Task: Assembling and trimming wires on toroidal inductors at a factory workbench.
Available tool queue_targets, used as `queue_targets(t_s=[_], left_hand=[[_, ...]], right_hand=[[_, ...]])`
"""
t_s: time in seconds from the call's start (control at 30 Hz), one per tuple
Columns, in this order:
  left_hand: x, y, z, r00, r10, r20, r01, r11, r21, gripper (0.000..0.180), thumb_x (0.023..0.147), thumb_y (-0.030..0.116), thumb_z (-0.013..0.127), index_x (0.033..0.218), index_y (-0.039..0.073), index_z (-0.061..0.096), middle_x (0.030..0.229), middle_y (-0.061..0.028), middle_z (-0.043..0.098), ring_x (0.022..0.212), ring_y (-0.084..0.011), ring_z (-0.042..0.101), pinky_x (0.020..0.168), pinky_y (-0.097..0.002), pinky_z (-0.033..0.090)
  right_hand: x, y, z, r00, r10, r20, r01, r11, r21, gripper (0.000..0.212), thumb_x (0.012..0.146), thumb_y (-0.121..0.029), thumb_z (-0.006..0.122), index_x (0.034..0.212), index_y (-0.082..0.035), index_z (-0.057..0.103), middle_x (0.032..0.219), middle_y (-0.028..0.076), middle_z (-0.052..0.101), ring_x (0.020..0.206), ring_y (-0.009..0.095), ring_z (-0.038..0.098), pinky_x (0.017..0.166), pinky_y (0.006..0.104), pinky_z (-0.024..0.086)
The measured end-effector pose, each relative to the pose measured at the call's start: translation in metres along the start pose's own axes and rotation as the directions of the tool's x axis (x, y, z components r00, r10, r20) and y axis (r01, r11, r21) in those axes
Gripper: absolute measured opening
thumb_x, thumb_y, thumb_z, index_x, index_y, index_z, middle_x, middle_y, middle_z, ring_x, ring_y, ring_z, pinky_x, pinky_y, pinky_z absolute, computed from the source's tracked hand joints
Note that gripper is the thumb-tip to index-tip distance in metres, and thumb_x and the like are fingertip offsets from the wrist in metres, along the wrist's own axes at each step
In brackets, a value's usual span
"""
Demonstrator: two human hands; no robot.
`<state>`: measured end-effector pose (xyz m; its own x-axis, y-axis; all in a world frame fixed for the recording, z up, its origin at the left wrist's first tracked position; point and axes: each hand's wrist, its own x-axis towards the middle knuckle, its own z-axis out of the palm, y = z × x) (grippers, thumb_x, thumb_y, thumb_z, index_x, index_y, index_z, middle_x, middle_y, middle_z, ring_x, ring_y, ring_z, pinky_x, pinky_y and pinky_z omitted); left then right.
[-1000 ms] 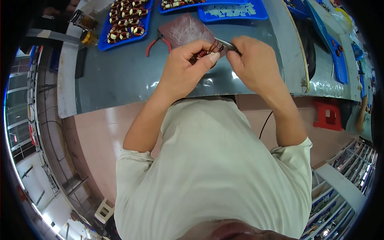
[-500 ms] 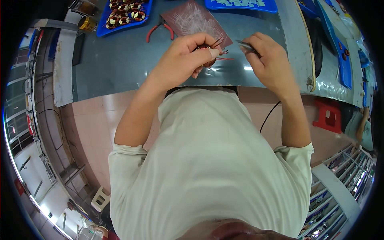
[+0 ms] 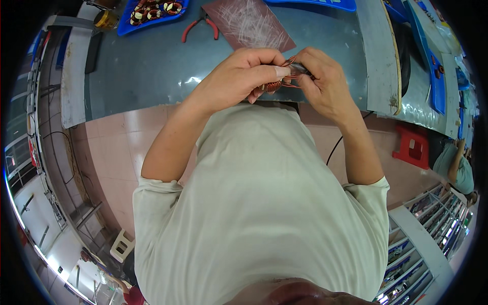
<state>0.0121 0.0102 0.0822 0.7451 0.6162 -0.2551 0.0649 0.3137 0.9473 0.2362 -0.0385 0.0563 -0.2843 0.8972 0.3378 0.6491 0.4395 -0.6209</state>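
My left hand (image 3: pixel 236 79) is closed on a toroid coil (image 3: pixel 273 87) wound with copper-coloured wire, above the front edge of the grey table (image 3: pixel 147 71). Thumb and fingers cover much of the coil. Thin reddish wire ends stick out of it toward the right. My right hand (image 3: pixel 328 81) is closed round a small dark grey metal tool (image 3: pixel 302 69) whose kind I cannot make out. The tool's front end is in among the wire ends, close to my left thumb tip, and the right fingertips are beside these wires.
Red-handled pliers (image 3: pixel 215 31) lie beyond my left hand. A brown sheet (image 3: pixel 219 21) carries a heap of thin clear strips. One blue tray (image 3: pixel 123 31) at the far left holds several wound coils; another blue tray (image 3: pixel 305 4) is at the back. A red stool (image 3: pixel 406 152) stands at right.
My right hand has moved left with the metal tool, up to the coil's wire ends. My left hand keeps the coil, now a little lower and turned. The whole view has shifted slightly.
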Motion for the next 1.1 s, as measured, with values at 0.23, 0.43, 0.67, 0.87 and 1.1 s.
queue_targets(t_s=[0.23, 0.43, 0.67, 0.87, 1.1], left_hand=[[0.001, -0.007, -0.001, 0.999, -0.037, 0.025, 0.036, 0.998, 0.045, 0.026, 0.102, 0.029, 0.060, 0.095, 0.006, 0.069, 0.073, 0.0040, 0.057, 0.065, -0.0038, 0.052, 0.055, -0.0213, 0.040], [0.002, -0.012, -0.002, 1.000, -0.017, 0.017, 0.017, 1.000, 0.003, 0.026, 0.102, 0.029, 0.063, 0.095, 0.005, 0.072, 0.075, 0.0043, 0.056, 0.061, -0.0030, 0.047, 0.051, -0.0214, 0.038], [0.002, -0.013, -0.003, 1.000, -0.013, -0.017, 0.012, 1.000, -0.012, 0.025, 0.101, 0.028, 0.063, 0.095, 0.005, 0.071, 0.074, 0.0044, 0.056, 0.060, -0.0032, 0.046, 0.051, -0.0215, 0.038], [0.004, -0.019, -0.002, 1.000, -0.027, -0.011, 0.027, 1.000, 0.002, 0.025, 0.101, 0.027, 0.063, 0.094, 0.004, 0.071, 0.074, 0.0043, 0.056, 0.059, -0.0034, 0.046, 0.051, -0.0220, 0.038], [0.006, -0.023, -0.002, 0.998, -0.055, 0.011, 0.056, 0.992, -0.114, 0.026, 0.103, 0.028, 0.061, 0.096, 0.005, 0.070, 0.074, 0.0034, 0.058, 0.063, -0.0039, 0.049, 0.054, -0.0211, 0.039]], right_hand=[[-0.006, 0.003, 0.006, 0.999, 0.032, -0.011, -0.033, 0.999, -0.039, 0.014, 0.082, -0.005, 0.060, 0.094, 0.000, 0.066, 0.089, 0.014, 0.062, 0.085, 0.035, 0.061, 0.074, 0.0456, 0.050], [-0.008, 0.004, 0.010, 0.999, 0.037, -0.009, -0.037, 0.998, -0.052, 0.013, 0.083, -0.006, 0.061, 0.093, 0.000, 0.066, 0.087, 0.014, 0.061, 0.083, 0.036, 0.060, 0.074, 0.0462, 0.050], [-0.010, 0.004, 0.010, 0.997, 0.079, 0.023, -0.079, 0.997, 0.009, 0.014, 0.084, -0.007, 0.060, 0.094, 0.001, 0.066, 0.089, 0.015, 0.062, 0.084, 0.037, 0.061, 0.075, 0.0464, 0.050], [-0.010, 0.003, 0.010, 0.995, 0.091, 0.031, -0.092, 0.995, 0.034, 0.014, 0.085, -0.006, 0.060, 0.095, 0.001, 0.066, 0.090, 0.015, 0.064, 0.085, 0.037, 0.062, 0.075, 0.0464, 0.050], [-0.014, 0.004, 0.022, 0.992, 0.049, -0.114, -0.065, 0.988, -0.140, 0.014, 0.084, -0.005, 0.065, 0.097, -0.002, 0.067, 0.091, 0.014, 0.066, 0.087, 0.037, 0.065, 0.074, 0.0470, 0.052]])
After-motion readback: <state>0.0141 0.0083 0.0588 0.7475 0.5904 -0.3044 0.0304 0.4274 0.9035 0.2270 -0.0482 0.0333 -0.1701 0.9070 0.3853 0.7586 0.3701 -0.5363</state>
